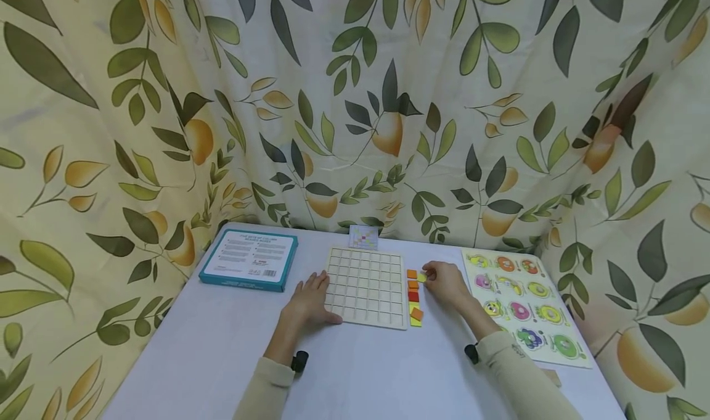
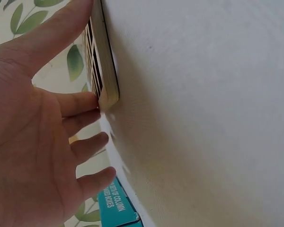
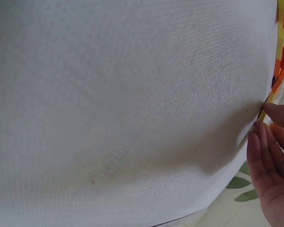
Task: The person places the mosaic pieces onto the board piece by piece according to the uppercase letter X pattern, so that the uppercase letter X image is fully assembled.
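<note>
A pale wooden grid board lies on the table, its squares bare. Along its left side rests my left hand, fingers spread and fairly straight, thumb near the lower left corner; the left wrist view shows this hand against the board's edge. To the right of the board is a column of orange, red and yellow square tiles, some overlapping. My right hand pinches a small yellow tile beside the column's upper end. In the right wrist view, thumb and fingertips of this hand meet at the yellow tile's edge.
A small patterned card stands behind the board. To the left lies a teal-edged box. A sheet with fruit pictures lies on the right, partly under my right forearm, with a brownish piece below it. A leaf-print curtain surrounds the table.
</note>
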`<state>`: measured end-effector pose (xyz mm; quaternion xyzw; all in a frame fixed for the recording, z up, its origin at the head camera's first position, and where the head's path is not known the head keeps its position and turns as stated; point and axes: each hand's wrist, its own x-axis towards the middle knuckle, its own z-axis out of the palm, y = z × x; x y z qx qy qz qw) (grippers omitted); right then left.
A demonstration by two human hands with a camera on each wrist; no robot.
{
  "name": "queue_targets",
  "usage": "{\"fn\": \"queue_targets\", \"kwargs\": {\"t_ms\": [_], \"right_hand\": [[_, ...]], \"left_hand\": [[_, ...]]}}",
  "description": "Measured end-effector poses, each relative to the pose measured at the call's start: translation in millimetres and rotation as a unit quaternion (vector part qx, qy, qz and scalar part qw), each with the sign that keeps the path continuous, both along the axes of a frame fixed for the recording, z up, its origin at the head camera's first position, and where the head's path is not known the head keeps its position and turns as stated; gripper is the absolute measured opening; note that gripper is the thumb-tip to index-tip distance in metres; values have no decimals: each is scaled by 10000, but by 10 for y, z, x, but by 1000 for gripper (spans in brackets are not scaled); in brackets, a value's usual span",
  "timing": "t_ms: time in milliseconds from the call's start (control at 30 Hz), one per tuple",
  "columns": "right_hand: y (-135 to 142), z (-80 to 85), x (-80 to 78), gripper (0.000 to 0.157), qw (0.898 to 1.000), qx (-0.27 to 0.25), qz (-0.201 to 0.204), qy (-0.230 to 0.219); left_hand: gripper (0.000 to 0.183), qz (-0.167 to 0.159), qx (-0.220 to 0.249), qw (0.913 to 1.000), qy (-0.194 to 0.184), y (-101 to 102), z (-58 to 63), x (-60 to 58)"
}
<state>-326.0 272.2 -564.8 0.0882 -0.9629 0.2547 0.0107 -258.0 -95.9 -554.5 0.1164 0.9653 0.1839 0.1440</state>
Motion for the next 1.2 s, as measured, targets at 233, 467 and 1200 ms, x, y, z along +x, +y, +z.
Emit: {"fn": "queue_targets", "kwargs": {"t_ms": [233,467,1200], "right_hand": [[12,47,-22,28,9996,-177,-210,-17],[-95,112,-35,28,9977,-395,-294,464],[-990,233,-115,27,9901,-1123,327,773]], "left_hand": [[112,48,-30,10000,1,49,24,19],[111,54,-68,10000,18,89,25,0],[103,-179,400,9990,-64,-120,-41,-101]]}}
